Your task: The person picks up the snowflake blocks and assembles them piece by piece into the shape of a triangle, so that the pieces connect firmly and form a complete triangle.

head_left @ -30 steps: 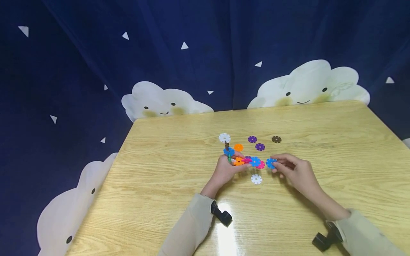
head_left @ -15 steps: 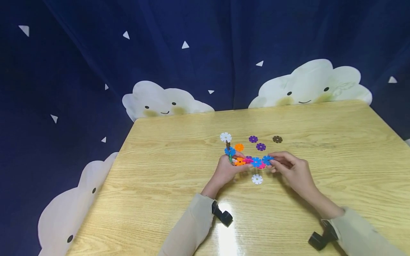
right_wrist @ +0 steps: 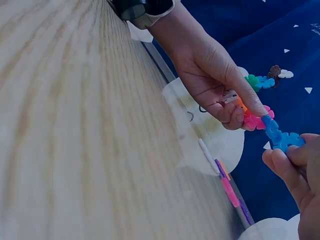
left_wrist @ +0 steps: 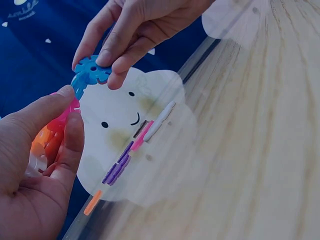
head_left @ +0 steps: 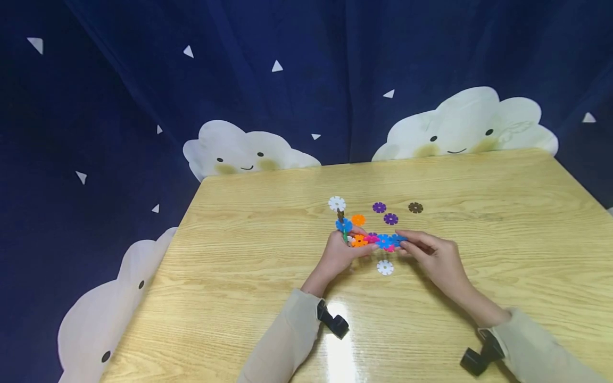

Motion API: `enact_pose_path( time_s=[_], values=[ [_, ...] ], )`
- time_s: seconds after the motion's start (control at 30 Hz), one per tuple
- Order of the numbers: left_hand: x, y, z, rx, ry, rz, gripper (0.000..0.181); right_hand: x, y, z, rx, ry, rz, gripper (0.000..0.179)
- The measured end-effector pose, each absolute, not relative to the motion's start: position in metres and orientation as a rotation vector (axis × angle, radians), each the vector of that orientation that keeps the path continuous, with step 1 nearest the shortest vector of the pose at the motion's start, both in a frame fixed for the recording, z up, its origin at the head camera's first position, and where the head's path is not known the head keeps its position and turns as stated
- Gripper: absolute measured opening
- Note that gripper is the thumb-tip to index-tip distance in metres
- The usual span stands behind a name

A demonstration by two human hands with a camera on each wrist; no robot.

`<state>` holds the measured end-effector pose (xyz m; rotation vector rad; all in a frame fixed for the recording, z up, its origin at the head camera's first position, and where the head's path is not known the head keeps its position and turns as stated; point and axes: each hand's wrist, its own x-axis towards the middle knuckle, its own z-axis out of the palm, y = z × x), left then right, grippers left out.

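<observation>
My left hand (head_left: 337,252) holds a chain of slotted interlocking plastic discs above the table, thumb and fingers pinching near its pink disc (right_wrist: 259,118). From there the chain runs through an orange disc (head_left: 359,241), then green, blue and brown ones up to a white disc (head_left: 337,203) at its far end. At the near end sits a blue end disc (right_wrist: 271,128). Between thumb and fingertips my right hand (head_left: 441,260) pinches another blue disc (left_wrist: 92,70), its edge right at the blue end disc and at an angle to it. The fingers partly cover both.
On the wooden table (head_left: 230,255) lie loose discs: orange (head_left: 358,219), two purple including one (head_left: 390,218), brown (head_left: 415,207), white (head_left: 385,267), and a pink disc (left_wrist: 143,135) partly beneath the chain. A dark blue cloud-patterned curtain (head_left: 306,80) hangs behind.
My right hand has moved left, bringing its blue disc from a gap away up against the chain's blue end disc. The left hand with the chain has stayed nearly still.
</observation>
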<state>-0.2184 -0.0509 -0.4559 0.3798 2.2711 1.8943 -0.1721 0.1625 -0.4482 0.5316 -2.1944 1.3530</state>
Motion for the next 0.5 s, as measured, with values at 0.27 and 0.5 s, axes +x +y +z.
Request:
enact_pose_path(
  time_s=[0.27, 0.5],
  values=[
    [-0.2185, -0.0504, -0.4543, 0.386, 2.234, 1.908, 0.027, -0.1728, 0.1631, -0.4521, 0.564, -2.141, 1.444, 0.028],
    [-0.2187, -0.0512, -0.4551, 0.405, 2.199, 1.915, 0.027, -0.1730, 0.1644, -0.4552, 0.594, -2.116, 1.519, 0.027]
  ],
)
